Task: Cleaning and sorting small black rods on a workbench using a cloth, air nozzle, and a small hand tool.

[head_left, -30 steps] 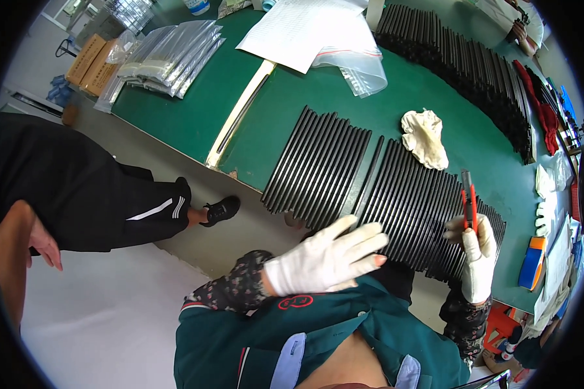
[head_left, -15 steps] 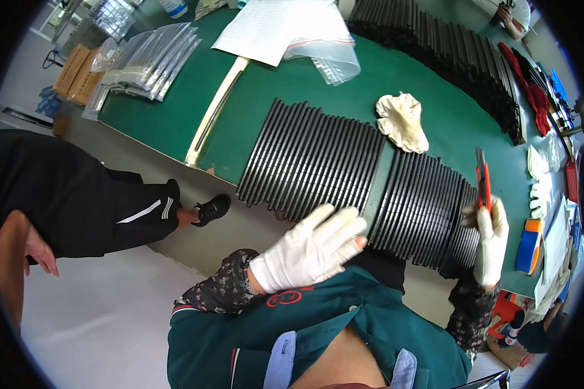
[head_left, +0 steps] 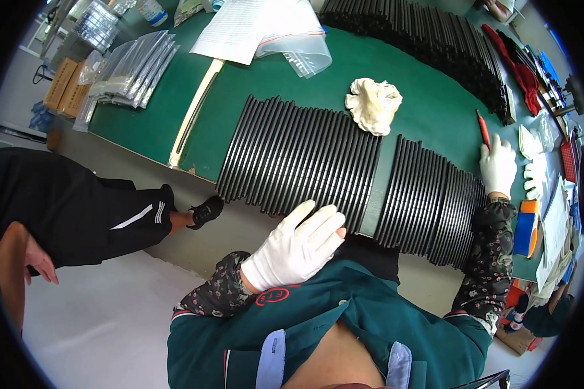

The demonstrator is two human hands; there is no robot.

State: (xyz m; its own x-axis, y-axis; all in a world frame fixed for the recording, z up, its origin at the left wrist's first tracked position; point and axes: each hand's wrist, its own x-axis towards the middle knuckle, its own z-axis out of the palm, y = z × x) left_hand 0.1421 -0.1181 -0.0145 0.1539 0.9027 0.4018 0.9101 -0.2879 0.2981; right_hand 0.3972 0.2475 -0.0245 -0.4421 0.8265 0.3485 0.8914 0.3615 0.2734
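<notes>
Two groups of thin black rods lie side by side on the green table: a wider left group and a right group, with a narrow gap between. My left hand, in a white glove, is open with its fingers stretched, by the near ends of the left group. One fingertip is bare. My right hand, also gloved, is beyond the right group at the table's right side. Its fingers are closed round the near end of a red utility knife, which points away from me.
A crumpled cream cloth or glove touches the left group's far end. More black rods are piled at the back. Bagged items, papers and a plastic bag lie far left. Blue-orange tape lies right. Another person stands left.
My right hand has moved away from me with the utility knife, off the right rods and down toward the table. My left hand has shifted slightly left and stays open.
</notes>
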